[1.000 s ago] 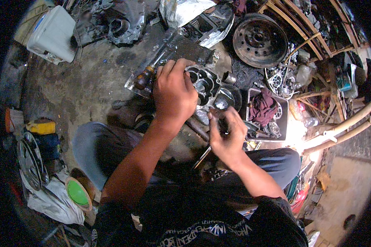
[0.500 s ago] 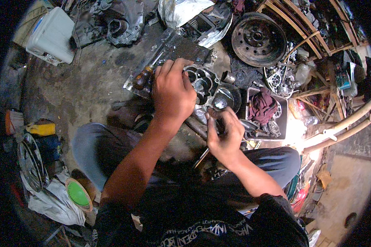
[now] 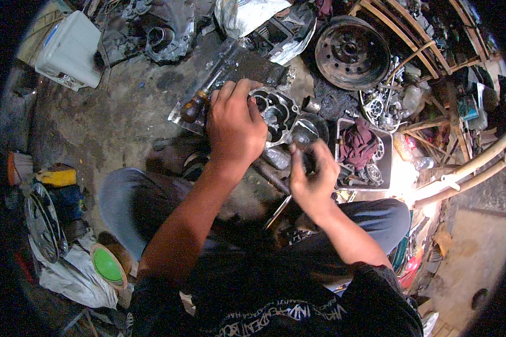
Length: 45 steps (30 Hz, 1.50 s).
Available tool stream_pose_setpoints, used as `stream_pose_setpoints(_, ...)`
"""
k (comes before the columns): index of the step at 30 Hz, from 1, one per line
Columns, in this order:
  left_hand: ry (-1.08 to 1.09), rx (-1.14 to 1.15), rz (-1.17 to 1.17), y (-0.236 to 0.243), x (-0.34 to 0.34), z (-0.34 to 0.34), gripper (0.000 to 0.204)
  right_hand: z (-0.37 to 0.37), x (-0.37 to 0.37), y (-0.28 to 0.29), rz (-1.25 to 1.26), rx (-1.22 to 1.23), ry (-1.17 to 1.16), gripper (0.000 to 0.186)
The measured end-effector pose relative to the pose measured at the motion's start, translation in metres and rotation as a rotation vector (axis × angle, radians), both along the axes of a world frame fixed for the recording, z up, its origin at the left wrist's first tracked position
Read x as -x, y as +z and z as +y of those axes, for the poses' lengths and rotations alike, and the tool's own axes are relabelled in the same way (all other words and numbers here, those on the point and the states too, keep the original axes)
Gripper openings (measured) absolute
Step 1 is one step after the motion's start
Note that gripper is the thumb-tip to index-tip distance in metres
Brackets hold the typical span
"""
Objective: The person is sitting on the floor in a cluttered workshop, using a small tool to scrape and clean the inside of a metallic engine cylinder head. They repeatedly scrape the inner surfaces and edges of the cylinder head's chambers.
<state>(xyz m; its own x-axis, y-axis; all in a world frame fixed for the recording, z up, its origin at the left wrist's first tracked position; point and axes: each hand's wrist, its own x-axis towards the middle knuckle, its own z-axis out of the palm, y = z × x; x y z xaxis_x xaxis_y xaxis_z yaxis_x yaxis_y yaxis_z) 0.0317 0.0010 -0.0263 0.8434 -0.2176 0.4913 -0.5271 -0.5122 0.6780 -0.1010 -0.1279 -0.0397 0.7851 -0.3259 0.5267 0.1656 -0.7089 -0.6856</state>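
Steel wheel lies flat, upper right of the frame. Dark flat tray sits top centre, gray parts bin right of centre with a maroon rag and metal parts inside. Your left hand, centre, grips the left side of the cast-metal housing, fingers bent over its upper edge; the housing is just above frame centre, cavities facing up. Your right hand, lower right of it, blurred, fingers curled toward thumb, can't tell if they hold anything. Round dark dish just beyond that hand; wooden-handled screwdriver left of your left hand
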Motion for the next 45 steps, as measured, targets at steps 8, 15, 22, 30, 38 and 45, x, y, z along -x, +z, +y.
stream_pose_setpoints(8, -0.011, 0.008, -0.004, 0.001, -0.002, 0.0, 0.021, -0.001, 0.001, 0.002, 0.045, -0.038, -0.023, 0.014)
stream_pose_setpoints(15, 0.005, -0.002, 0.015, -0.001, -0.001, 0.001, 0.021, 0.001, -0.003, 0.009, 0.108, -0.137, -0.074, 0.013)
stream_pose_setpoints(22, 0.013, 0.014, -0.017, -0.001, -0.001, -0.001, 0.022, 0.0, -0.006, 0.007, 0.092, -0.208, -0.082, 0.011)
stream_pose_setpoints(30, 0.019, -0.021, -0.006, 0.0, 0.0, -0.001, 0.024, 0.0, -0.004, 0.008, 0.088, -0.155, -0.086, 0.01)
stream_pose_setpoints(38, 0.006, -0.015, -0.008, -0.003, -0.004, 0.0, 0.023, -0.003, -0.005, 0.015, 0.137, -0.12, -0.066, 0.015)
stream_pose_setpoints(45, 0.013, -0.015, -0.039, -0.003, -0.001, -0.001, 0.022, -0.007, -0.005, 0.018, 0.084, -0.012, -0.038, 0.013)
